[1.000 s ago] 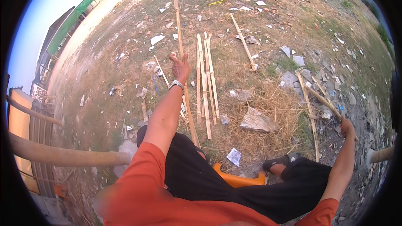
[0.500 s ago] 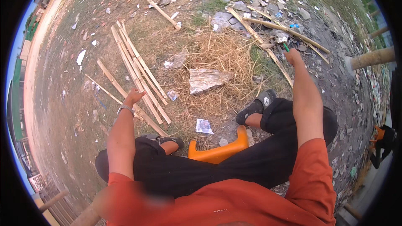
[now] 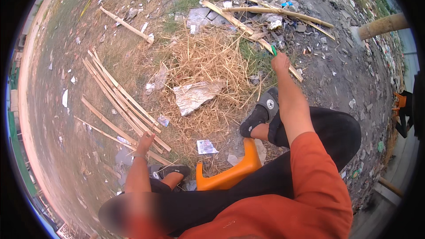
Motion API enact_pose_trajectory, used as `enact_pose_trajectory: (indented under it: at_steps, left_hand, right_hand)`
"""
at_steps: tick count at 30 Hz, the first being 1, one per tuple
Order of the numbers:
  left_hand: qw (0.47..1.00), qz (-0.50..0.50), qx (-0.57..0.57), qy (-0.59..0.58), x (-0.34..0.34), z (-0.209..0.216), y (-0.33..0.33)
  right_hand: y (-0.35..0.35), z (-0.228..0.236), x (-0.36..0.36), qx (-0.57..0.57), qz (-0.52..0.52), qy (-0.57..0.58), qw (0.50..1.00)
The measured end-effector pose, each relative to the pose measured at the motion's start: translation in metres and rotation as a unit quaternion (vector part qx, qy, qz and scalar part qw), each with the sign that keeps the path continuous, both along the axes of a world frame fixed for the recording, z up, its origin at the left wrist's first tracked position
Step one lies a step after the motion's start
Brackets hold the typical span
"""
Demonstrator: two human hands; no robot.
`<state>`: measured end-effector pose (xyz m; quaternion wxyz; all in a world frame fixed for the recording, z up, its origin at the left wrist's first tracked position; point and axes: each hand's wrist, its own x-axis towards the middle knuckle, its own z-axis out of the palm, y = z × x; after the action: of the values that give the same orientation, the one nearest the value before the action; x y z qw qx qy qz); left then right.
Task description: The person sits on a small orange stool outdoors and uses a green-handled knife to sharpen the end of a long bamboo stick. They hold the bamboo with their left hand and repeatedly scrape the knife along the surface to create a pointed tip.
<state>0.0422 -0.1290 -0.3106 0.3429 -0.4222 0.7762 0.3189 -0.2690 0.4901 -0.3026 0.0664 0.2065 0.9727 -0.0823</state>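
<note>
My right hand is closed around a slim tool with a green end; the rest of the tool is hidden, so its kind is unclear. That hand is over a long split bamboo strip lying on the ground to the right; whether they touch I cannot tell. My left hand is low beside the near ends of several pale bamboo strips, its thumb and fingers apart. It appears to hold nothing. A thicker bamboo strip lies left of that bundle.
Bamboo shavings are heaped in the middle, with a crumpled silvery sheet on top. An orange plastic stool is under me. Bamboo pieces and broken tiles lie at the far right. A bamboo post stands at right.
My right hand has come nearer and leftward with the green-ended tool, now over the long split strip. My left hand has drawn back to the bundle's near ends. The whole view has shifted.
</note>
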Motion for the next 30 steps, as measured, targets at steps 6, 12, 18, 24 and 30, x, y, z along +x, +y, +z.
enact_pose_trajectory:
  at_steps: [6,12,18,24,30]
  left_hand:
    - [0.999,-0.05,-0.014,0.004,-0.028,-0.009,-0.023]
    - [0.98,-0.183,-0.075,-0.029,-0.049,-0.02,-0.019]
    - [0.966,-0.241,-0.078,0.053,-0.106,0.041,0.0]
    - [0.953,-0.259,-0.119,0.1,-0.136,0.134,-0.007]
    - [0.928,-0.303,-0.175,0.126,-0.125,0.246,-0.025]
  right_hand:
    - [0.003,-0.02,-0.008,0.025,-0.024,-0.005,0.999]
    - [0.003,0.011,-0.012,0.079,0.032,-0.115,0.99]
    - [0.014,0.097,-0.038,0.046,0.122,-0.146,0.981]
    - [0.02,0.24,-0.078,0.258,0.185,-0.143,0.937]
    - [0.018,0.387,-0.072,0.403,0.176,-0.028,0.898]
